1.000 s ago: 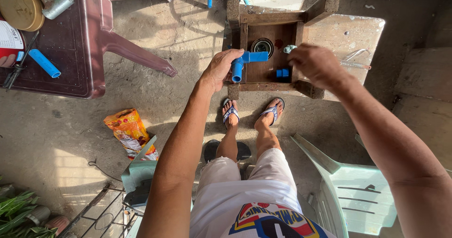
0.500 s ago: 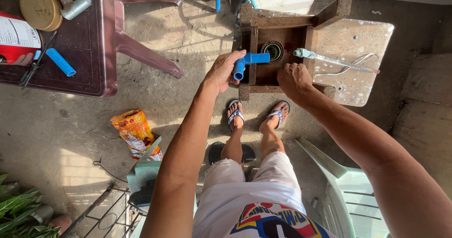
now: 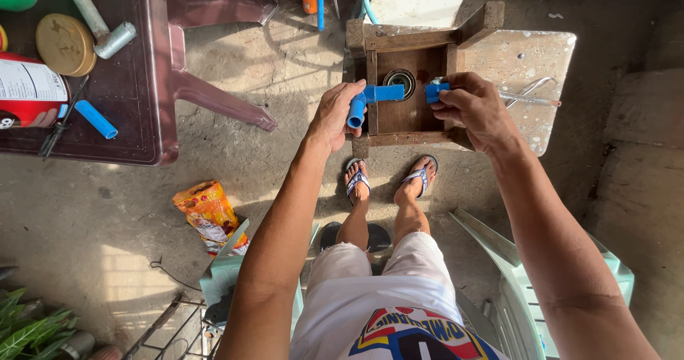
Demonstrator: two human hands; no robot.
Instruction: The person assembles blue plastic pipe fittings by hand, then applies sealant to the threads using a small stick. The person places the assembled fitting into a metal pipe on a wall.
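On the maroon plastic table (image 3: 142, 68), far left: I count one short loose blue pipe piece (image 3: 96, 118), one round tan lid (image 3: 65, 44), one red can (image 3: 28, 89).
Left hand (image 3: 333, 114): fingers clamped on the blue plastic pipe elbow assembly (image 3: 370, 98) — one, over the upturned wooden stool (image 3: 413, 114).
Change: right hand (image 3: 476, 107) was empty half a second ago — now it pinches one small blue fitting (image 3: 436, 91) just beside the pipe's end; I judge joining is near.

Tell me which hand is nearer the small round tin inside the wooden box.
Left. The left hand holds the blue pipe piece, whose end almost reaches the tin; the right hand sits farther right, gripping a blue fitting.
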